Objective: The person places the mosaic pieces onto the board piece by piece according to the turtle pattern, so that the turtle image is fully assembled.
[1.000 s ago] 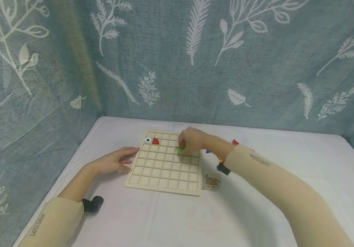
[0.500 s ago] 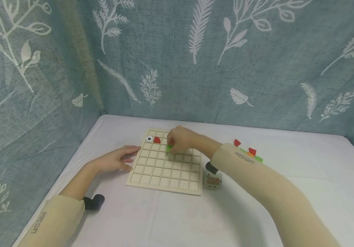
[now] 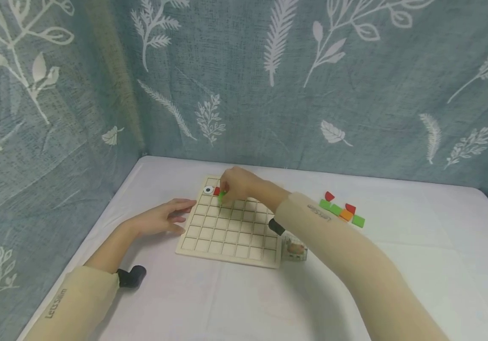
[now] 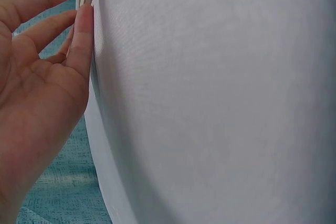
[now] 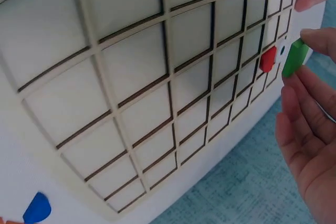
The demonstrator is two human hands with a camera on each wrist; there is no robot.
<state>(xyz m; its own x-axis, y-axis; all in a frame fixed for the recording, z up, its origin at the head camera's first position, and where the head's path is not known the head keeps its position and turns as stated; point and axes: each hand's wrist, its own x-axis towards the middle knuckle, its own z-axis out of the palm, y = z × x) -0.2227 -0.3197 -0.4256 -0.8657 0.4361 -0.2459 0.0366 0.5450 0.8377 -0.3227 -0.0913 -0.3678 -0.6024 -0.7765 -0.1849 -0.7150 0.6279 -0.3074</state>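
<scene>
A pale wooden grid board [image 3: 226, 237] lies on the white tabletop. At its far left corner sit a white round eye tile [image 3: 208, 190] and a red tile [image 3: 217, 191]. Over the board, close to the red tile, my right hand [image 3: 237, 183] pinches a green square tile [image 5: 295, 57] between thumb and fingertips; the right wrist view shows it tilted off the grid. My left hand [image 3: 162, 218] rests with loosely spread fingers at the board's left edge. In the left wrist view, its fingertips [image 4: 84, 17] are right at the board's side.
Right of the board lies a small picture card [image 3: 295, 248]. Farther right are loose green tiles [image 3: 358, 220], an orange tile [image 3: 346, 215] and red tiles [image 3: 329, 196]. A blue tile [image 5: 38, 208] shows in the right wrist view. A patterned curtain [image 3: 244, 94] stands behind the table.
My right hand has carried the green tile leftward across the board, close to the red tile. More loose tiles on the right have come into sight. The left hand has stayed at the board's edge.
</scene>
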